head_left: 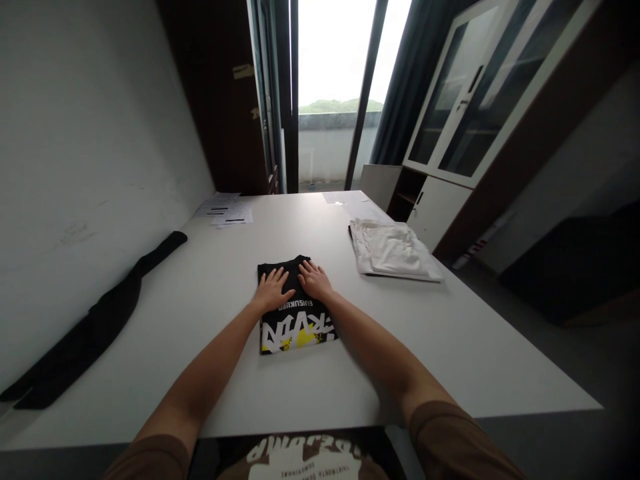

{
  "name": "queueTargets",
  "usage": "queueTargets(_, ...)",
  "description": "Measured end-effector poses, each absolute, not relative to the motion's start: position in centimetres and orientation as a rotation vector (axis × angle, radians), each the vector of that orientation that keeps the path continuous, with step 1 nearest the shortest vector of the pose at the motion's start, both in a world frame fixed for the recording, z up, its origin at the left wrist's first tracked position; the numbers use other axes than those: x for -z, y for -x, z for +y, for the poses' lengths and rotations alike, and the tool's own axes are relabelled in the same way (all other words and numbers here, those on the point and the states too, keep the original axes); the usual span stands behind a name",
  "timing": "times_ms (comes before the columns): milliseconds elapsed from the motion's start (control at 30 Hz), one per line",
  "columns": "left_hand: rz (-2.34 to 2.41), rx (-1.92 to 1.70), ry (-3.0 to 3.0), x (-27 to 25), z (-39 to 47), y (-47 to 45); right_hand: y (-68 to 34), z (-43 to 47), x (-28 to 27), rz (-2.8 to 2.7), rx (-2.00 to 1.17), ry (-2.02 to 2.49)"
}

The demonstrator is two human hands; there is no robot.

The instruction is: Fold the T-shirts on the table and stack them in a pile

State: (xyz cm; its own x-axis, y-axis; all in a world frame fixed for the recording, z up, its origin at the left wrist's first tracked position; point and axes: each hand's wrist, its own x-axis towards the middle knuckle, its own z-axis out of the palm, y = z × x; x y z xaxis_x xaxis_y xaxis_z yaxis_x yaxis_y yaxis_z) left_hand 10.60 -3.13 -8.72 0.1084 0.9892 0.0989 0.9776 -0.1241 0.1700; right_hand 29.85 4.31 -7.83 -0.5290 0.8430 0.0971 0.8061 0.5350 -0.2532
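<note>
A folded black T-shirt (300, 327) with white lettering and a yellow print lies flat on the white table (240, 393). The print faces away from me, upside down. My left hand (273, 290) rests palm down on the shirt's upper left part, fingers spread. On its upper right part lies my right hand (315, 279), also flat with the fingers stretched out. Neither hand grips the cloth. Both touch it near the far edge, with a strip of black fabric showing between them.
Folded white clothes (395, 250) lie in a stack at the right. A long black garment (110, 320) stretches along the left edge beside the wall. Paper sheets (227, 210) sit at the far left, more papers (345, 198) at the far end. A glass-fronted cabinet (465, 93) stands beyond on the right.
</note>
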Motion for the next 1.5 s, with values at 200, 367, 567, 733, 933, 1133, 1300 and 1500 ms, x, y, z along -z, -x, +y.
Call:
queueTargets(200, 2.021, -0.341, -2.297, 8.5, -3.4, -10.5, -30.4, 4.2, 7.8, -2.505, -0.253, 1.399)
queueTargets(367, 2.01, -0.442, -2.268, 8.0, -3.6, -10.3, -31.1, 4.4, 7.7, -2.514, -0.297, 1.344)
queueTargets(567, 2.025, -0.597, -2.222, 8.1, -3.7, -10.2, -31.5, 4.4, 7.8, -2.508, -0.326, 1.304)
queueTargets(733, 2.065, -0.691, -2.19, 8.0, -5.0, -10.3, -31.1, 3.9, 7.7, -2.494, -0.32, 1.319)
queueTargets(933, 2.065, -0.759, -2.191, 7.4, -5.9, -10.5, -31.1, 3.7, 7.5, -2.496, -0.346, 1.31)
queueTargets(1133, 2.118, -0.877, -2.156, 7.3, -5.7, -10.1, -31.0, 3.5, 7.9, -2.483, -0.355, 1.31)
queueTargets(1300, 2.126, -0.845, -2.163, 7.3, -5.8, -10.2, -30.9, 3.6, 8.0, -2.49, -0.369, 1.321)
queueTargets(1500, 2.369, -0.714, -2.008, 7.7, -5.6, -9.6, -31.0, 3.8, 7.9, -2.486, -0.353, 1.296)
